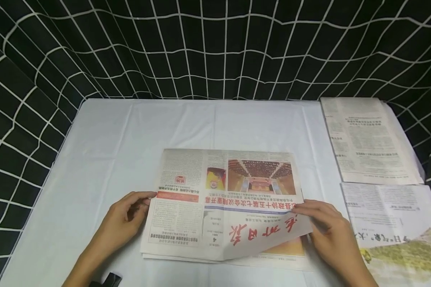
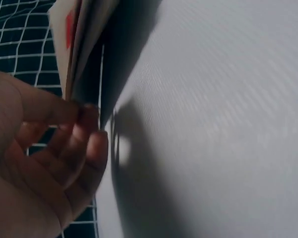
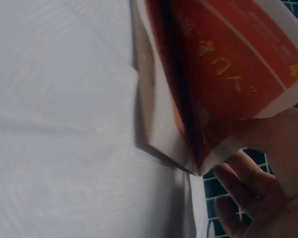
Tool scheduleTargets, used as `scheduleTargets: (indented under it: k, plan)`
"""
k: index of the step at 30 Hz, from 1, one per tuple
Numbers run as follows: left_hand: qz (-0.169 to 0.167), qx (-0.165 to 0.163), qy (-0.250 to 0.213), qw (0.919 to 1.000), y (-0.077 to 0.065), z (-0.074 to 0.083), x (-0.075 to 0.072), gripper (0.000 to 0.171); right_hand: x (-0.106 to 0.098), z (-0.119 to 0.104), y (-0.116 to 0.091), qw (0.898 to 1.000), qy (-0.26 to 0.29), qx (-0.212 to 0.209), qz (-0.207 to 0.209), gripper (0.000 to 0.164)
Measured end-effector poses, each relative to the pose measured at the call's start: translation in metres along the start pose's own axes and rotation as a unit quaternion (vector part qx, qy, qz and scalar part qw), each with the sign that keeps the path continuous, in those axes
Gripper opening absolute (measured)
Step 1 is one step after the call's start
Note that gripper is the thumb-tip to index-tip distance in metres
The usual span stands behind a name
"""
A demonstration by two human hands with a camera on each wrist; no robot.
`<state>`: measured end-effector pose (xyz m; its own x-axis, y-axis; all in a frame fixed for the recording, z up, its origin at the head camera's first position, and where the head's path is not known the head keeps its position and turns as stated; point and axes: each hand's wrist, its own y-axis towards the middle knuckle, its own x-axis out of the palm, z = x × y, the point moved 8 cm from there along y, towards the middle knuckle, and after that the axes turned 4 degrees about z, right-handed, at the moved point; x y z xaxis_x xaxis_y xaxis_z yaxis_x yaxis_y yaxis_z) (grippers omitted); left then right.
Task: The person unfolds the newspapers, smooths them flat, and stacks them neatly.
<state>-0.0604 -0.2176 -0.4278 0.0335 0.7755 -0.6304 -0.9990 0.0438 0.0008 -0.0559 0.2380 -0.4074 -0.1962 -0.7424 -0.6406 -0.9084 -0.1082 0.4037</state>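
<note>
A folded newspaper (image 1: 186, 175) lies in front of me on the white table, its print upside down in the head view. My left hand (image 1: 125, 217) pinches its left edge; in the left wrist view the folded layers (image 2: 64, 44) rise from between thumb and fingers. With thumb and fingers my right hand (image 1: 332, 229) pinches the right side of the top layer. That near right corner is lifted, and an orange picture (image 1: 285, 250) shows beneath it. From the right wrist, the raised layer's underside shows a red page (image 3: 238, 64) with yellow characters.
Two more folded papers lie at the right: a grey printed newspaper (image 1: 371, 139) at the far side, and nearer, one with a green and yellow landscape picture (image 1: 404, 255). White cloth (image 1: 158, 123) covers the table. Black white-gridded fabric (image 1: 215, 48) hangs behind and at both sides.
</note>
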Motion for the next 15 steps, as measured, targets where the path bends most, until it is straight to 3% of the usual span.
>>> scheduleTargets:
  k: [3, 6, 11, 15]
  plan:
    - [-0.007, 0.024, 0.008, 0.9996, 0.0, -0.001, 0.002, 0.04, -0.005, 0.003, -0.001, 0.999, 0.032, 0.008, 0.002, 0.053]
    - [-0.004, 0.056, 0.045, 0.9974, 0.0, 0.0, 0.0, 0.043, -0.008, 0.005, -0.002, 0.998, 0.05, 0.022, -0.002, 0.053]
    - [0.012, 0.094, 0.101, 0.9903, 0.004, 0.006, -0.006, 0.046, -0.015, 0.004, -0.002, 0.997, 0.052, 0.048, 0.0, 0.047]
    - [0.024, 0.126, 0.105, 0.9861, 0.007, 0.018, -0.009, 0.041, -0.024, -0.001, 0.001, 0.998, 0.049, 0.037, 0.011, 0.043]
